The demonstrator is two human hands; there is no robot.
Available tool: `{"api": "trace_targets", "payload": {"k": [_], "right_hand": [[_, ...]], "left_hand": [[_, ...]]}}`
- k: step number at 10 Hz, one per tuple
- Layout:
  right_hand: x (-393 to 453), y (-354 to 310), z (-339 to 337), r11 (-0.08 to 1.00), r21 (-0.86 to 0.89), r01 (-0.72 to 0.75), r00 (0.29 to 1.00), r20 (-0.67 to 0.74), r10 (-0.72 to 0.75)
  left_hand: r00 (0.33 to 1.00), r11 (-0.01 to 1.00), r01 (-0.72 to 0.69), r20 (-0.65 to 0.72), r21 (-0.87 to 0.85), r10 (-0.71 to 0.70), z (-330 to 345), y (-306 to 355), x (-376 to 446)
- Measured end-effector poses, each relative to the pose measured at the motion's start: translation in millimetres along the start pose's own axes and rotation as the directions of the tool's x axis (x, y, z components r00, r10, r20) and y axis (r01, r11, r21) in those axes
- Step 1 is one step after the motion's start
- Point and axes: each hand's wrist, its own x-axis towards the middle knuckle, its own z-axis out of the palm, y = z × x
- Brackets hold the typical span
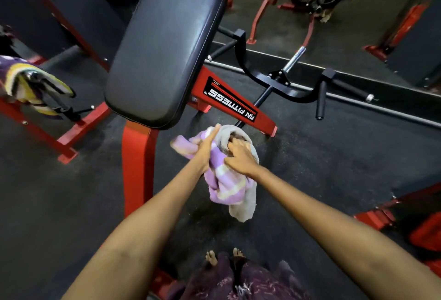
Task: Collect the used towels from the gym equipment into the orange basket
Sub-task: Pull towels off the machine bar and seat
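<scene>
I hold a bundle of towels in front of me, below the black pad [164, 46] of a red machine. The bundle is a purple towel with pale stripes [225, 184] and a grey towel [243, 206] hanging under it. My left hand [205, 146] grips the purple towel from the left, thumb pointing up. My right hand [241, 156] has its fingers curled into the grey towel at the top. Another purple and yellow striped towel [28, 82] hangs over a handle of the machine at far left. No orange basket is in view.
The red machine frame [138, 161] stands just left of my arms. A black T-bar handle [293, 87] lies on the dark floor ahead right. More red frames [405, 225] sit at right and behind. My bare feet [224, 255] show at the bottom.
</scene>
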Motion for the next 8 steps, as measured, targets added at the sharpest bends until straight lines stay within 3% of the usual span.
{"api": "trace_targets", "payload": {"k": [1, 2, 3, 4, 5, 6, 7, 8], "right_hand": [[-17.2, -0.2, 9.0, 0.992, 0.122, 0.024, 0.998, 0.057, -0.032], [-26.5, 7.7, 14.5, 0.879, 0.466, -0.097, 0.995, 0.030, 0.094], [-34.7, 20.0, 15.9, 0.709, 0.687, -0.162, 0.977, 0.011, 0.212], [-53.1, 21.6, 15.6, 0.705, 0.691, -0.158, 0.978, 0.013, 0.206], [-63.4, 17.2, 19.1, 0.781, 0.612, -0.121, 0.988, -0.005, 0.157], [-72.9, 16.1, 20.4, 0.669, 0.726, -0.157, 0.971, -0.011, 0.240], [-103.0, 5.0, 10.0, 0.349, 0.928, -0.127, 0.884, -0.054, 0.465], [-125.4, 17.3, 17.3, 0.248, 0.964, -0.094, 0.718, -0.107, 0.687]], "left_hand": [[1.000, 0.999, 0.019, 0.011, 0.027, -0.019, -0.7, -9.8, 6.8], [0.994, 0.997, 0.040, -0.107, 0.060, -0.033, -7.7, -30.0, 29.2], [0.982, 0.995, 0.062, -0.186, 0.081, -0.046, -10.0, -42.3, 29.0], [0.998, 0.993, 0.061, -0.038, 0.097, -0.058, -3.4, -47.4, 11.6], [0.997, 0.994, 0.045, 0.065, 0.102, -0.052, 5.4, -39.3, -35.3], [0.992, 0.998, 0.018, 0.121, 0.067, -0.026, -1.0, -57.6, -31.0], [0.989, 0.994, 0.003, 0.146, 0.110, -0.019, -0.7, -68.8, -45.4], [0.984, 0.994, 0.004, 0.174, 0.109, -0.023, -3.6, -84.8, -59.7]]}}
